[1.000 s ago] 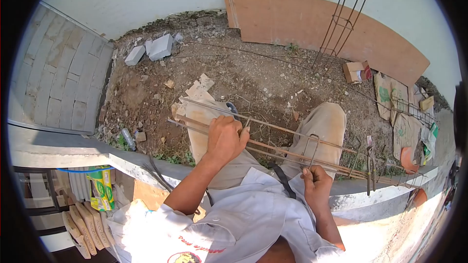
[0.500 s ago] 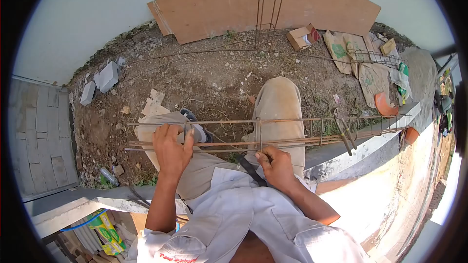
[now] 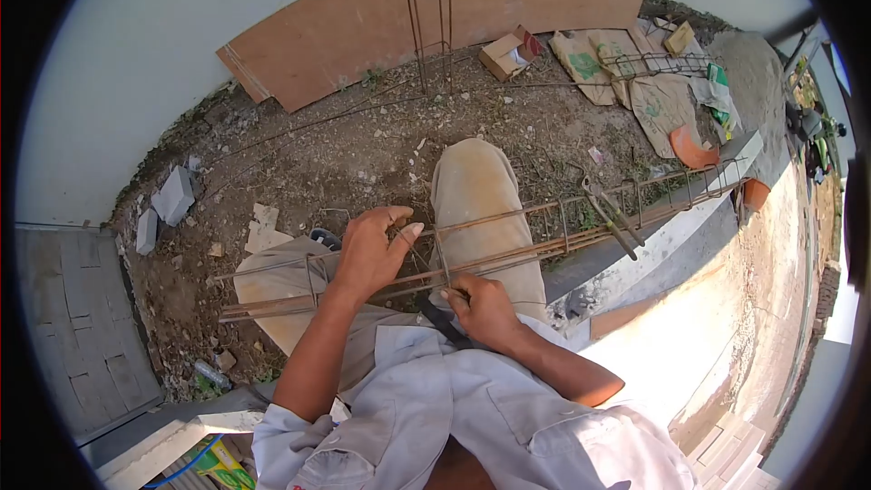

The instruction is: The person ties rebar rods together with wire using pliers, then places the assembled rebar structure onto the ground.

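Observation:
A long rebar cage of thin rusty rods and wire stirrups lies across my knees, sloping up to the right. My left hand is over its rods near a stirrup, with thumb and forefinger apart; whether a thin wire lies by them is too fine to tell. My right hand is closed, thumb and forefinger pinching the near lower rods of the cage beside a stirrup. Pincers with worn handles hang over the cage to the right of my knee.
A low concrete wall edge runs under the cage at right. Ahead stand an upright rebar column and a plywood sheet. A cardboard box, paper sacks, an orange curved piece and pale blocks lie around.
My left hand has moved right along the cage, towards my right hand, and its thumb and forefinger stand apart. My right hand stays at the rods. The view has turned, tilting the cage.

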Available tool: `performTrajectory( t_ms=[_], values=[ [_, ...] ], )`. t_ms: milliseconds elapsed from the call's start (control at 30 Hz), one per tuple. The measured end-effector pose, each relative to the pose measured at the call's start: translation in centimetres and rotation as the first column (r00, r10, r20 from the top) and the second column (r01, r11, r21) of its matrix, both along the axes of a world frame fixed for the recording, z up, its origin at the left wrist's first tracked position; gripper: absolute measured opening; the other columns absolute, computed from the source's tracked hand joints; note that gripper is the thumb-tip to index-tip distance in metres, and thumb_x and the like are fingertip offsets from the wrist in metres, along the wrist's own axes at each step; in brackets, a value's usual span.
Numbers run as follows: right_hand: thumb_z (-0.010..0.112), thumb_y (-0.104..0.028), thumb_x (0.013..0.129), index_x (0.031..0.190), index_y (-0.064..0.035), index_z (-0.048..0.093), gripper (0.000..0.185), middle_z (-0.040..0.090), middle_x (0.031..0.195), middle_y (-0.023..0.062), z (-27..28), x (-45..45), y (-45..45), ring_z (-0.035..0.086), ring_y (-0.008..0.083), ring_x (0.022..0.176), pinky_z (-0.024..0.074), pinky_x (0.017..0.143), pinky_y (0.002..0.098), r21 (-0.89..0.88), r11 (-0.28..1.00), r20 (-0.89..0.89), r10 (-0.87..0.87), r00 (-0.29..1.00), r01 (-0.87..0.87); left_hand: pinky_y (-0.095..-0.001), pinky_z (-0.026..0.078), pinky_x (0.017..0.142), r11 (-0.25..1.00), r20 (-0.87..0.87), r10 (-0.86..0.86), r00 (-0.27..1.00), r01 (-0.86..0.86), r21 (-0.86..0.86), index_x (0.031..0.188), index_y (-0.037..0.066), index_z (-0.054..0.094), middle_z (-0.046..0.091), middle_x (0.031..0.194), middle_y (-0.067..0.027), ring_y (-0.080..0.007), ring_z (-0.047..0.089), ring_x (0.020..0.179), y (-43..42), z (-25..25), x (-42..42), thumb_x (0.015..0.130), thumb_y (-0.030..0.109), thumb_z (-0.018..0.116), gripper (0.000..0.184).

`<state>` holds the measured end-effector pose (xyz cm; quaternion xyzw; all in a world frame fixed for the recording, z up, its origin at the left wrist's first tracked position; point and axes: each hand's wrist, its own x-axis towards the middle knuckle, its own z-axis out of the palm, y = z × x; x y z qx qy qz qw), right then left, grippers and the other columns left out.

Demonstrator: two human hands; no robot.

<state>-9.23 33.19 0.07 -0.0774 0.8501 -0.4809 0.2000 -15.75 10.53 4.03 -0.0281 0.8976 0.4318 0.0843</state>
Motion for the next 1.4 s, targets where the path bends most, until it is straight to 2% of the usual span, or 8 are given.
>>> performTrajectory(
  t_ms=[433, 533, 700, 800, 1000, 1100, 1200, 1400],
  values=[
    [0.072, -0.028, 0.101, 0.121, 0.0043, 0.058, 0.040, 0.072, 0.088, 0.0322, 0.5, 0.6, 0.8, 0.071, 0.0543, 0.085, 0.0566, 0.077, 0.0603, 0.013, 1.000, 0.020, 0.026, 0.999, -0.026, -0.0375, 0.056, 0.095, 0.913, -0.106, -0.233, 0.967, 0.255, 0.319, 0.116, -0.004, 0.076, 0.076, 0.107, -0.0127, -0.0251, 0.073, 0.101, -2.6, 1.3, 0.6, 0.092, 0.008, 0.075, 0.027],
    [0.072, -0.031, 0.102, 0.121, 0.0025, 0.058, 0.041, 0.072, 0.090, 0.0312, 0.3, 0.7, 0.6, 0.072, 0.0527, 0.085, 0.0567, 0.075, 0.0602, 0.109, 0.990, -0.024, 0.088, 0.996, -0.085, -0.0337, 0.056, 0.088, 0.911, 0.201, -0.141, 0.969, 0.048, 0.410, 0.111, -0.005, 0.076, 0.076, 0.098, -0.0086, -0.0190, 0.073, 0.095, -3.4, 0.7, 1.5, 0.100, 0.010, 0.073, 0.019],
    [0.073, -0.028, 0.102, 0.117, -0.0004, 0.063, 0.033, 0.073, 0.092, 0.0256, 3.7, 0.7, 0.8, 0.073, 0.0489, 0.083, 0.0579, 0.071, 0.0571, 0.200, 0.973, -0.098, 0.133, 0.986, -0.112, -0.0308, 0.056, 0.078, 0.798, 0.239, -0.036, 0.970, -0.116, 0.591, 0.105, -0.003, 0.077, 0.076, 0.090, -0.0069, -0.0144, 0.070, 0.084, -2.9, 0.8, 2.8, 0.106, 0.018, 0.070, 0.022],
    [0.073, -0.020, 0.101, 0.110, -0.0030, 0.069, 0.019, 0.075, 0.094, 0.0210, 5.0, 1.1, 2.3, 0.073, 0.0460, 0.080, 0.0586, 0.070, 0.0535, -0.004, 0.992, -0.323, 0.114, 0.939, -0.122, -0.0326, 0.056, 0.074, 0.669, 0.301, 0.023, 0.953, -0.239, 0.704, 0.102, -0.002, 0.076, 0.076, 0.090, -0.0087, -0.0166, 0.070, 0.080, -3.1, 0.7, 3.1, 0.107, 0.022, 0.070, 0.025],
    [0.073, -0.009, 0.099, 0.112, -0.0066, 0.075, 0.013, 0.074, 0.092, 0.0163, 5.6, 0.2, 5.1, 0.072, 0.0406, 0.076, 0.0572, 0.067, 0.0482, 0.056, 0.992, -0.149, 0.123, 0.981, -0.116, -0.0327, 0.056, 0.073, 0.493, 0.370, 0.043, 0.928, -0.342, 0.800, 0.102, -0.001, 0.075, 0.076, 0.091, -0.0101, -0.0179, 0.071, 0.077, -1.1, -0.3, 4.0, 0.107, 0.023, 0.070, 0.025],
    [0.073, -0.009, 0.100, 0.113, -0.0030, 0.075, 0.014, 0.073, 0.086, 0.0137, 5.9, 0.2, 6.8, 0.072, 0.0316, 0.071, 0.0557, 0.066, 0.0412, 0.080, 0.969, 0.057, 0.232, 0.971, -0.236, -0.0315, 0.056, 0.074, 0.566, 0.235, 0.022, 0.972, -0.205, 0.798, 0.097, -0.002, 0.074, 0.075, 0.090, -0.0081, -0.0143, 0.068, 0.078, 0.9, -1.2, 4.9, 0.108, 0.019, 0.070, 0.024],
    [0.071, -0.010, 0.103, 0.113, 0.0011, 0.074, 0.015, 0.072, 0.084, 0.0104, 6.5, 0.7, 6.2, 0.065, 0.0184, 0.070, 0.0527, 0.067, 0.0346, -0.131, 0.989, 0.387, 0.118, 0.914, -0.072, -0.0285, 0.053, 0.076, 0.731, 0.152, -0.079, 0.985, -0.046, 0.680, 0.096, -0.004, 0.073, 0.073, 0.093, -0.0071, -0.0114, 0.066, 0.083, 2.0, -2.5, 5.7, 0.107, 0.018, 0.071, 0.024],
    [0.067, -0.010, 0.105, 0.114, 0.0025, 0.073, 0.016, 0.069, 0.080, 0.0091, 4.5, 0.3, 4.3, 0.058, 0.0115, 0.071, 0.0511, 0.067, 0.0329, -0.154, 0.973, 0.156, -0.146, 0.977, 0.170, -0.0321, 0.054, 0.078, 0.910, -0.012, -0.029, 1.000, 0.032, 0.413, 0.108, -0.003, 0.075, 0.073, 0.096, -0.0109, -0.0160, 0.069, 0.084, 3.0, 0.6, 5.2, 0.099, 0.014, 0.078, 0.020]
  ],
)
